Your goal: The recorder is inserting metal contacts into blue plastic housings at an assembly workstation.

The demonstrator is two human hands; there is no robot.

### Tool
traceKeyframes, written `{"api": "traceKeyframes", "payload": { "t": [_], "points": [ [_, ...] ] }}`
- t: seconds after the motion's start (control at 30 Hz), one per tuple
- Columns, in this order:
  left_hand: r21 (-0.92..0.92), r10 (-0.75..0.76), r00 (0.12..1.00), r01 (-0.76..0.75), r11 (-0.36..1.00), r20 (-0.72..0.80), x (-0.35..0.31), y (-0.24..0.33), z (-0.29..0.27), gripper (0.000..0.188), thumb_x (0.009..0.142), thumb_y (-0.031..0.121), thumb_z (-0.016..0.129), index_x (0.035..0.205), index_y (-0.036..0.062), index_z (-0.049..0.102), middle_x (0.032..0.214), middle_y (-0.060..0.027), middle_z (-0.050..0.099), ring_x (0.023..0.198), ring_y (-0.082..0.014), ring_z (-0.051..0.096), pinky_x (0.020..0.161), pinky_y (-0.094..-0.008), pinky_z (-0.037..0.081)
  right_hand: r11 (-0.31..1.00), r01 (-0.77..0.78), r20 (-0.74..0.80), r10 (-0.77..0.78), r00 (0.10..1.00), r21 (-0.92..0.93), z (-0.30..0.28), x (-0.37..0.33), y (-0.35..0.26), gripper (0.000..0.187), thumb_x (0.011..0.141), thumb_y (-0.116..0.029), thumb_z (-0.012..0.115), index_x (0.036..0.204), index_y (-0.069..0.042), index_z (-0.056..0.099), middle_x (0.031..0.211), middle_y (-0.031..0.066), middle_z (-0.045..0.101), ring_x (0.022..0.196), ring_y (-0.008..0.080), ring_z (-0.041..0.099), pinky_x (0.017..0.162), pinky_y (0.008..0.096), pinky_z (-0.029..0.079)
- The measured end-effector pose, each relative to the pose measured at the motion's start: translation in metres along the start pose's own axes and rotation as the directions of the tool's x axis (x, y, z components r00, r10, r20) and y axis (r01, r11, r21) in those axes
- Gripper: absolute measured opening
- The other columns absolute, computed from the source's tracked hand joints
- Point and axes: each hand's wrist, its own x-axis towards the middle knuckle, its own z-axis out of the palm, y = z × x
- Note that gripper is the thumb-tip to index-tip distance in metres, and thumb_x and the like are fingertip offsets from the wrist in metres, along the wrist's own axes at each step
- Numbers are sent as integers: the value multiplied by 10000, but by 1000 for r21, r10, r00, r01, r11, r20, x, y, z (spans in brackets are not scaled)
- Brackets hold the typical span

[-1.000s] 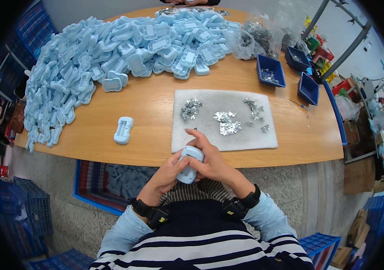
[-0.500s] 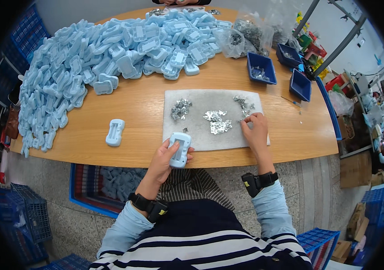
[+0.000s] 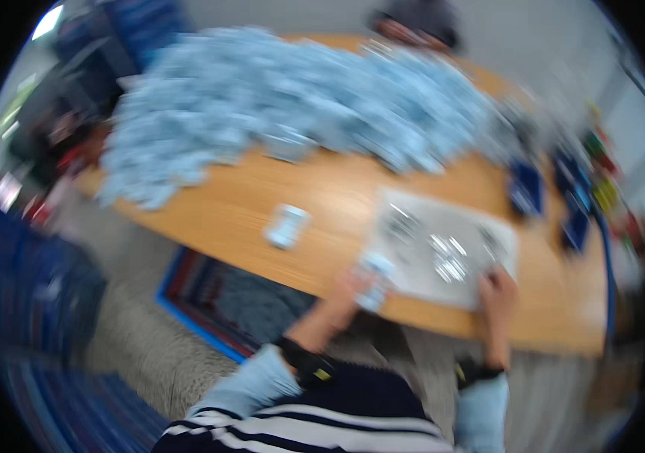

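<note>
The small light-blue plastic part (image 3: 374, 279) is sitting in the person's left hand (image 3: 353, 291), just at the near edge of the table (image 3: 322, 189), touching the near corner of the grey mat (image 3: 443, 253). The left grip is closing around that part, though blur is hiding how the fingers are lying on it. The right hand (image 3: 498, 288) is resting on the mat's near right side, beside the small shiny metal pieces (image 3: 447, 260); whether its grip is pinching one of them cannot be told. From here the likeliest trouble is a drop: the part is hanging right over the table's edge, so a loose hold would be sending it to the floor. The metal pieces look tiny and close together, so a careless pinch could be scattering them or lifting more than one. A second blue part (image 3: 287, 225) is lying alone on the table, well apart from the hands, and the big heap of blue parts (image 3: 292, 106) beyond it is spreading toward the table's left edge, where a nudge might be spilling some off.
</note>
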Motion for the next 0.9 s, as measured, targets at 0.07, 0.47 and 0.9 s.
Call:
{"api": "traceKeyframes", "payload": {
  "t": [0.07, 0.47, 0.9],
  "points": [
    [592, 194, 947, -312, 743, 255, 21, -41, -27, 375, 854, 279, 577, 1093, 7, 479, 936, -104, 606, 782, -166, 599, 698, -293, 493, 998, -27, -41, 25, 999, -62, -15, -17, 35, 163, 691, -179, 558, 719, -21, 527, 637, 140, 501, 586, 276, 482, 530, 363, 374],
    [124, -133, 989, 124, 984, 62, 6, 3, 4, 386, 910, 308, 488, 1182, 40, 427, 984, -60, 558, 834, -120, 598, 702, -223, 485, 924, 287, -43, -307, 951, -253, 6, 9, 12, 176, 779, -112, 574, 894, 12, 623, 957, 230, 586, 908, 371, 539, 833, 420, 420],
    [167, -17, 997, 5, 986, 73, 18, -16, -5, 362, 897, 277, 516, 1156, 31, 458, 930, -55, 585, 785, -106, 606, 668, -225, 481, 883, 310, -193, -393, 899, -353, 11, 1, 19, 199, 783, -123, 597, 928, 11, 625, 908, 188, 615, 884, 332, 559, 808, 393, 443]
  ]
}}
